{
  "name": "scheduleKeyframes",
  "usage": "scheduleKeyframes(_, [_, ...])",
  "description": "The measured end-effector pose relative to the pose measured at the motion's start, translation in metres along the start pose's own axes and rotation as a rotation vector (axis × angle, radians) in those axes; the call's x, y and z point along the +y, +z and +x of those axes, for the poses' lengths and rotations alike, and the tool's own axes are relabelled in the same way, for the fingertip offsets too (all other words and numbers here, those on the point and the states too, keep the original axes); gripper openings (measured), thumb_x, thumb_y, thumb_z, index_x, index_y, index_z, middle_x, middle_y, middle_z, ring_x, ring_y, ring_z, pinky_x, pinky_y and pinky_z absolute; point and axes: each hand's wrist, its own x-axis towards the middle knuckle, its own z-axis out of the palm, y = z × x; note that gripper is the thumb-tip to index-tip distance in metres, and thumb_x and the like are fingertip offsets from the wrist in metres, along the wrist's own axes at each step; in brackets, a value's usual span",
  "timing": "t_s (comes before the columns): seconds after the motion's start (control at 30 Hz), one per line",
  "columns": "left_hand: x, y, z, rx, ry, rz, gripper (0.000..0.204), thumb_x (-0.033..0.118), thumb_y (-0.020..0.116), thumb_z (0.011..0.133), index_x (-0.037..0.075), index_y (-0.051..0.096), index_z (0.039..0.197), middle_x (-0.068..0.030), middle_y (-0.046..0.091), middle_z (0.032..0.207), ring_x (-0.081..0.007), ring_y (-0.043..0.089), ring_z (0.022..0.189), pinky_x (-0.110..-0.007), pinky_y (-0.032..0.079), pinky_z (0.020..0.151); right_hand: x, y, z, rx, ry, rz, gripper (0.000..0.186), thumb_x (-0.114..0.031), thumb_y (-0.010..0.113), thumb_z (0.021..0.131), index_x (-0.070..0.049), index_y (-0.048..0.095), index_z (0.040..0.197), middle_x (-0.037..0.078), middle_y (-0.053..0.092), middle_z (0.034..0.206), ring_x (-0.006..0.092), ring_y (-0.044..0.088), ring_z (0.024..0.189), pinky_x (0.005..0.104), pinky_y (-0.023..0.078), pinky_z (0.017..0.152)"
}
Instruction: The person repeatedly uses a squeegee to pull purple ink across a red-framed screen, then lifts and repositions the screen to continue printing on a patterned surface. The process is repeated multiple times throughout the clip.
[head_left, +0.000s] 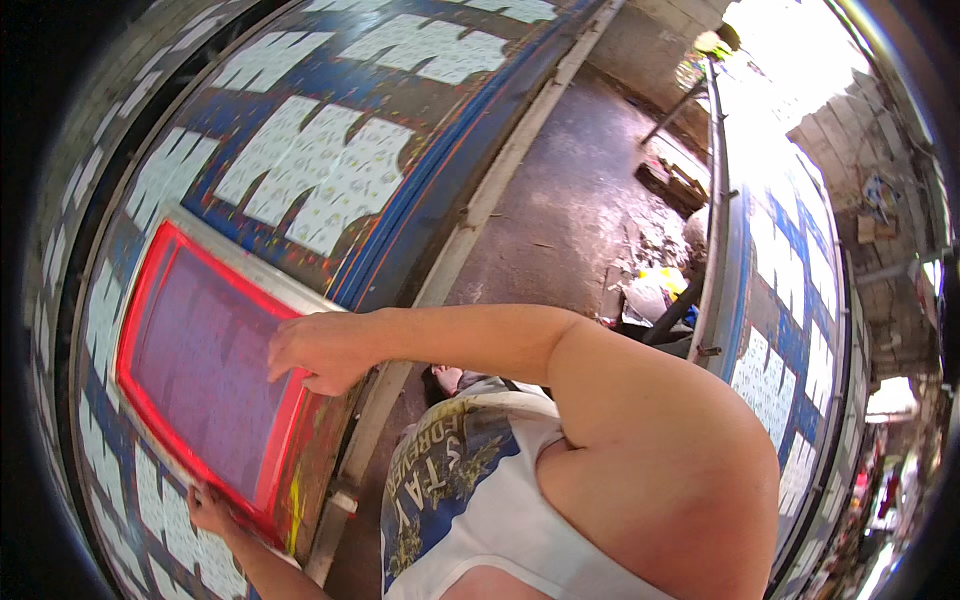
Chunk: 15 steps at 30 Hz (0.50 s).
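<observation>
A screen-printing frame [275, 279] with a pale outer rim, red inner border and purple-tinted mesh [205, 345] lies tilted over the printing table at the left. My right hand [325, 350] reaches across from the right and closes over the frame's right side, fingers bent down at the mesh edge; the undersides of those fingers are hidden. At the frame's near edge my left hand [207, 508] grips the rim with curled fingers. White printed fabric pieces [315, 170] with zigzag edges lie flat on the blue and brown tabletop, some partly beneath the frame.
A metal rail [470, 215] runs along the table's right side. Beyond the concrete floor [540, 210] stands a second long table with more fabric pieces [765, 380]. Clutter and a white and yellow bundle [655, 290] lie on the floor by its legs. Block walls [850, 130] stand behind.
</observation>
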Motion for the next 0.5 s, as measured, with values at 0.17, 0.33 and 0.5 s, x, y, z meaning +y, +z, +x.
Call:
scheduleKeyframes(0.17, [-0.035,0.004,0.012,0.010,-0.029,0.042,0.063,0.037,0.083,0.096,-0.007,0.074,0.140,-0.0262,0.079,0.131,-0.0359,0.074,0.118,-0.044,0.055,0.107,0.041,-0.004,-0.002,0.143,0.227,-0.312,0.051,-0.012,0.075,0.076,-0.010,0.080,0.126,0.017,0.070,0.133,0.0394,0.060,0.135,0.0503,0.053,0.113])
scheduleKeyframes(0.33, [-0.017,0.005,0.009,-0.045,-0.105,-0.139,0.060,0.032,0.083,0.096,-0.007,0.074,0.140,-0.0261,0.079,0.127,-0.0320,0.074,0.110,-0.043,0.059,0.098,0.041,0.003,0.004,0.191,0.383,-0.443,0.049,-0.016,0.076,0.081,-0.012,0.079,0.130,0.021,0.066,0.138,0.0413,0.058,0.137,0.0524,0.052,0.114])
scheduleKeyframes(0.5, [0.000,0.001,-0.024,0.071,0.069,-0.047,0.070,0.037,0.087,0.094,-0.011,0.070,0.141,-0.0256,0.077,0.131,-0.0346,0.072,0.119,-0.046,0.053,0.110,0.034,0.015,-0.001,0.239,0.608,-0.377,0.056,-0.015,0.075,0.090,-0.008,0.069,0.145,0.027,0.060,0.154,0.0467,0.055,0.144,0.0560,0.045,0.123])
